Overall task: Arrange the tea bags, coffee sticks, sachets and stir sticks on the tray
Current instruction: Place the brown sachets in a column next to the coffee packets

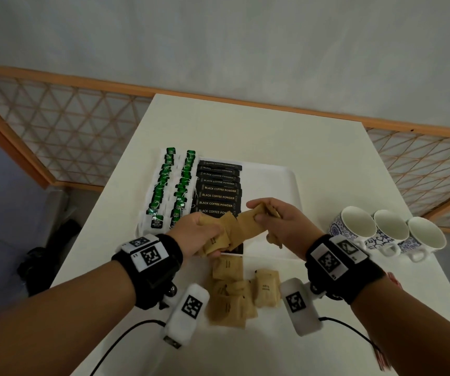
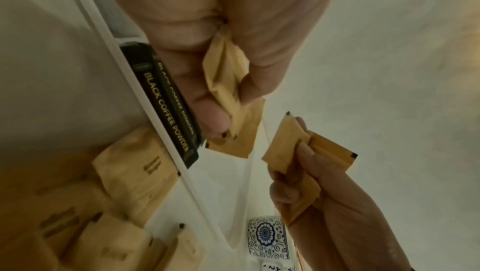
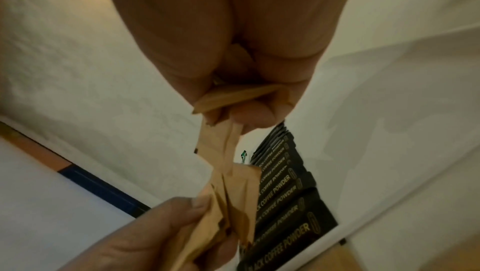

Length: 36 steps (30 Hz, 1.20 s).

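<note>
Above the white tray (image 1: 290, 183), both hands hold brown sugar sachets. My left hand (image 1: 199, 234) grips a bunch of sachets (image 1: 223, 236), and its grip (image 2: 226, 82) shows close up in the left wrist view. My right hand (image 1: 275, 215) pinches a few more sachets (image 1: 261, 210), seen from below (image 3: 228, 99) in the right wrist view. On the tray lie two rows of green tea bags (image 1: 164, 191) and a row of black coffee sticks (image 1: 218, 191). More brown sachets (image 1: 234, 291) lie loose on the table in front of the tray.
Three white cups with blue patterns (image 1: 386, 232) stand on the table right of the tray. The tray's right half (image 1: 270, 180) is bare. A lattice railing (image 1: 63, 131) runs behind the white table (image 1: 259, 126).
</note>
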Each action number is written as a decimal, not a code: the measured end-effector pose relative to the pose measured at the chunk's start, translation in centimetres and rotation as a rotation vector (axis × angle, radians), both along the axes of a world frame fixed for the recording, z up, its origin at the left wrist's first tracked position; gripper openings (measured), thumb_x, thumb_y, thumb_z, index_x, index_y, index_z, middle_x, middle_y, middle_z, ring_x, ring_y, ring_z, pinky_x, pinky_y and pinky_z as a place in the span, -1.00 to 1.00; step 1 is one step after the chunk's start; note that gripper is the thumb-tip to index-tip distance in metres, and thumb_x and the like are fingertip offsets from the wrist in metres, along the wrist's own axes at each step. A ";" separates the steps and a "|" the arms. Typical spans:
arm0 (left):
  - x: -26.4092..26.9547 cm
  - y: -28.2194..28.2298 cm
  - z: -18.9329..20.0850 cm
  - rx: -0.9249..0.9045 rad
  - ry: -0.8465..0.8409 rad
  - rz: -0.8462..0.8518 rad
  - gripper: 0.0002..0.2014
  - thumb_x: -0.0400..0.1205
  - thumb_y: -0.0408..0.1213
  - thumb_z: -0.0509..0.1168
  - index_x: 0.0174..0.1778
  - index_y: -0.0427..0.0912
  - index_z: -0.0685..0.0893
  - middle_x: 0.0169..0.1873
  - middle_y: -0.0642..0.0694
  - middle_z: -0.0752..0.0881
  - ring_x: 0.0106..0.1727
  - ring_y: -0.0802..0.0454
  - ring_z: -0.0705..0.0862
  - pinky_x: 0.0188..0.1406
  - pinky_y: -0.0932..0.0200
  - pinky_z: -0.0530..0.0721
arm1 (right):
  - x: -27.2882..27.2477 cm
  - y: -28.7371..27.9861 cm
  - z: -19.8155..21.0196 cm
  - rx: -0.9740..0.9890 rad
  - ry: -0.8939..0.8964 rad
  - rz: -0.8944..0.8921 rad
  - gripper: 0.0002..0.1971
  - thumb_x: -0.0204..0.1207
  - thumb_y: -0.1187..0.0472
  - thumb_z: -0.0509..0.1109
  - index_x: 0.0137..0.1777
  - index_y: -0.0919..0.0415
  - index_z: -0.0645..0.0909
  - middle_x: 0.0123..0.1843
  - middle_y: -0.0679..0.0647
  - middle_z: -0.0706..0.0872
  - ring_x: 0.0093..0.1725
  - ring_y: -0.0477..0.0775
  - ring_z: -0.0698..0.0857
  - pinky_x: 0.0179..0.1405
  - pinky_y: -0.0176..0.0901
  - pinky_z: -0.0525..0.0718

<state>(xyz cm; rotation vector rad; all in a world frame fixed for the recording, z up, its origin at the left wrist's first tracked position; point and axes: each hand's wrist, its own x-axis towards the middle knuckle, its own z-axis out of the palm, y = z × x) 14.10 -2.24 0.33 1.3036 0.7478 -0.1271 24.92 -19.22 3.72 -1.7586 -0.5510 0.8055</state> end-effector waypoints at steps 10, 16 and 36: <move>2.9 0.2 0.4 -0.245 0.008 0.026 -0.75 0.70 -0.32 0.24 0.29 -0.13 0.58 0.00 -0.34 0.79 -0.20 -0.15 0.81 -0.46 0.15 0.74 | 1.6 4.3 -1.9 -0.087 -0.059 -0.061 -0.77 0.64 0.33 0.17 0.07 0.00 0.58 0.06 0.07 0.62 -0.04 0.04 0.60 -0.14 -0.05 0.67; 5.7 0.3 0.4 -0.232 -0.033 -0.027 -0.73 0.69 -0.25 0.22 0.25 -0.21 0.67 -0.04 -0.21 0.76 -0.12 0.00 0.71 -0.31 0.23 0.64 | 2.2 6.9 -1.9 -0.071 -0.140 -0.074 -0.78 0.62 -0.04 0.24 0.16 0.02 0.47 0.08 0.00 0.61 0.06 -0.04 0.62 0.02 -0.16 0.65; 10.3 1.9 -0.3 -0.270 -0.043 0.009 -0.73 0.67 -0.27 0.30 0.29 -0.14 0.58 0.01 -0.33 0.77 -0.21 -0.16 0.80 -0.41 0.04 0.75 | 7.8 5.7 -2.7 0.017 0.055 -0.072 -0.60 0.57 0.46 0.22 0.23 0.00 0.63 0.07 0.01 0.76 -0.07 -0.07 0.71 -0.18 -0.29 0.64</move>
